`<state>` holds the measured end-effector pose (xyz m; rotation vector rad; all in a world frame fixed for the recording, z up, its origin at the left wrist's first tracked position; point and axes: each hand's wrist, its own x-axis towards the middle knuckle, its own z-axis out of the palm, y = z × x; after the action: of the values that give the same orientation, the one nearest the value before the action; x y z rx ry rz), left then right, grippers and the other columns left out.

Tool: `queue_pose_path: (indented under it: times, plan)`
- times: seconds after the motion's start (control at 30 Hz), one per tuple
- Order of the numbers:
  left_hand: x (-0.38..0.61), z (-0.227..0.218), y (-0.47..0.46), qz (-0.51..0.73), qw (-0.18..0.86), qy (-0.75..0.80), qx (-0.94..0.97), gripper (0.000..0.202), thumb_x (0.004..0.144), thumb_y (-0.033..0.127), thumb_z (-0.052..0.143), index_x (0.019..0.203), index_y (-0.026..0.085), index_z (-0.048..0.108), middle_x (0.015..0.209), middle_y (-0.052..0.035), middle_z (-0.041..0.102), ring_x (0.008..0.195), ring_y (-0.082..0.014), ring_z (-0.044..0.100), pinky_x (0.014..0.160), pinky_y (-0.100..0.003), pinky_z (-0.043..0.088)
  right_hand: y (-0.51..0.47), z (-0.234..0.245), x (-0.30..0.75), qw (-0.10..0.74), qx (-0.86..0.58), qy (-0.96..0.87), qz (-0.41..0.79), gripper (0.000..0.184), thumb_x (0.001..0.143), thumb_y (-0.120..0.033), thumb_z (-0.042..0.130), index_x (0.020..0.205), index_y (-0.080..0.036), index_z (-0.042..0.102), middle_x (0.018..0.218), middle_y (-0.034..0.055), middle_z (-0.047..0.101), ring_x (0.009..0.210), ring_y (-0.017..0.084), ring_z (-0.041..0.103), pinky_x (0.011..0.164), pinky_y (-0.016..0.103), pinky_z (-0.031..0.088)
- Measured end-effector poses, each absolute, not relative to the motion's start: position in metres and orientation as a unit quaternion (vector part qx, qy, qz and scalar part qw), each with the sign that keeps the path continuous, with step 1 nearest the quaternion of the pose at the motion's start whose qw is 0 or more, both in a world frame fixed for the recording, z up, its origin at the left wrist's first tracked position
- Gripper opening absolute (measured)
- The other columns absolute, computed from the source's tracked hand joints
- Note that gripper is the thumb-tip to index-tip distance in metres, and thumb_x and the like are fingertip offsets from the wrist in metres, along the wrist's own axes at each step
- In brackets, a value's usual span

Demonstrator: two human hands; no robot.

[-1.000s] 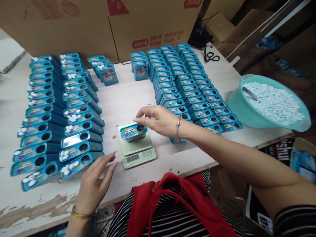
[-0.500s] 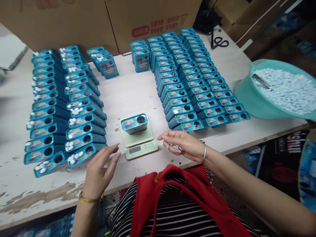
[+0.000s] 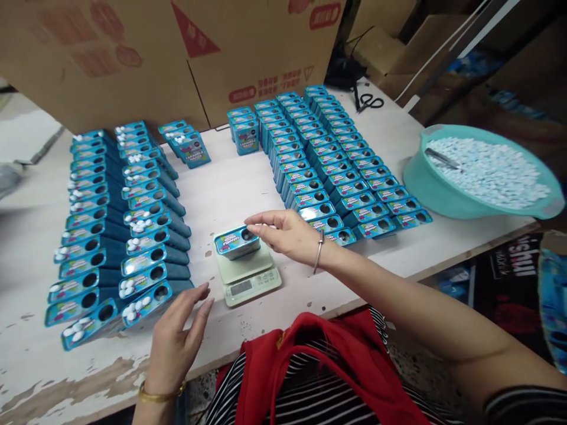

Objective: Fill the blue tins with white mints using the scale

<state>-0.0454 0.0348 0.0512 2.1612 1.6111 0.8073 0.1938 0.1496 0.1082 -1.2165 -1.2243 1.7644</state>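
A small blue tin (image 3: 237, 242) with a round dark hole in its top stands on the pan of a pale green kitchen scale (image 3: 250, 281). My right hand (image 3: 287, 236) is over that hole, thumb and fingertips pinched together at its edge. White candies lay in this hand a moment ago; the curled fingers hide them now. To the left of the scale, my left hand (image 3: 181, 333) hovers above the table edge with thumb and fingers apart, holding nothing. Near it stands a blue tin (image 3: 147, 303) with several loose white candies on its lid.
Rows of blue tins (image 3: 84, 221) fill the left side, many with candies on top. More tin rows (image 3: 336, 158) stand right. A turquoise basin (image 3: 438, 192) of white candies holds a metal scoop-like tool. Scissors (image 3: 370, 102) lie behind; a cardboard box (image 3: 146, 59) backs the table.
My right hand has moved left and up from beside the scale to the tin's hole. The left hand stays nearly still. The camera view has tilted up a little.
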Motion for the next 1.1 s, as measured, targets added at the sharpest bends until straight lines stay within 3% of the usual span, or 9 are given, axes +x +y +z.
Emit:
queue_pose_path:
  times: [0.23,0.5,0.63,0.87,0.93,1.03,1.1]
  plan:
    - [-0.044,0.055,0.037,0.285,0.179,0.576,0.745,0.024,0.089,0.031,0.052,0.107,0.018,0.061,0.097,-0.0063,0.067,0.09,-0.0165,0.063,0.081,-0.028,0.05,0.102,0.075,0.221,0.302,-0.431,-0.331,0.783,0.03,0.082,-0.044,0.059,0.086,-0.014,0.06,0.052,-0.0071,0.044,0.036,0.001,0.025,0.037,0.02,0.011]
    - [-0.04,0.068,0.05,0.263,0.167,0.579,0.753,0.025,0.089,0.031,0.051,0.109,0.018,0.06,0.095,-0.0057,0.066,0.086,-0.0151,0.062,0.078,-0.028,0.05,0.046,0.006,0.249,0.29,-0.465,-0.191,0.815,0.036,0.075,-0.038,0.067,0.099,-0.013,0.058,0.062,-0.0033,0.052,0.04,0.003,0.03,0.038,0.02,0.009]
    - [-0.035,0.08,0.057,0.255,0.157,0.569,0.766,0.025,0.089,0.032,0.052,0.108,0.019,0.06,0.097,-0.0053,0.065,0.087,-0.0152,0.062,0.078,-0.028,0.05,0.041,-0.002,0.251,0.303,-0.471,-0.2,0.804,0.038,0.075,-0.046,0.067,0.093,-0.015,0.055,0.058,-0.0047,0.051,0.038,0.002,0.027,0.039,0.019,0.008]
    - [-0.03,0.104,0.082,0.248,0.114,0.52,0.81,0.024,0.089,0.027,0.053,0.111,0.02,0.059,0.097,-0.0031,0.065,0.088,-0.0145,0.06,0.081,-0.029,0.048,0.04,-0.003,0.25,0.304,-0.475,-0.21,0.799,0.037,0.075,-0.048,0.067,0.083,-0.015,0.054,0.054,-0.0056,0.05,0.037,0.002,0.028,0.039,0.019,0.009]
    - [-0.027,0.108,0.091,0.254,0.094,0.516,0.813,0.028,0.089,0.029,0.053,0.115,0.021,0.057,0.102,-0.0041,0.063,0.093,-0.016,0.059,0.084,-0.031,0.048,0.039,-0.005,0.248,0.308,-0.479,-0.216,0.793,0.036,0.075,-0.048,0.066,0.083,-0.015,0.054,0.054,-0.0054,0.051,0.037,0.002,0.029,0.038,0.018,0.01]
    - [-0.019,0.108,0.109,0.224,0.069,0.504,0.832,0.052,0.085,0.042,0.057,0.13,0.019,0.045,0.12,-0.0106,0.055,0.11,-0.023,0.053,0.093,-0.038,0.045,0.038,-0.008,0.243,0.309,-0.491,-0.225,0.783,0.039,0.074,-0.051,0.065,0.08,-0.015,0.053,0.052,-0.0057,0.05,0.035,0.002,0.03,0.037,0.018,0.01]
    - [-0.015,0.103,0.129,0.168,0.071,0.471,0.863,0.059,0.084,0.049,0.056,0.133,0.019,0.041,0.12,-0.012,0.054,0.11,-0.0247,0.053,0.092,-0.039,0.045,0.039,-0.009,0.238,0.305,-0.486,-0.227,0.787,0.043,0.071,-0.056,0.065,0.077,-0.016,0.051,0.05,-0.0062,0.05,0.032,0.002,0.028,0.035,0.019,0.01]
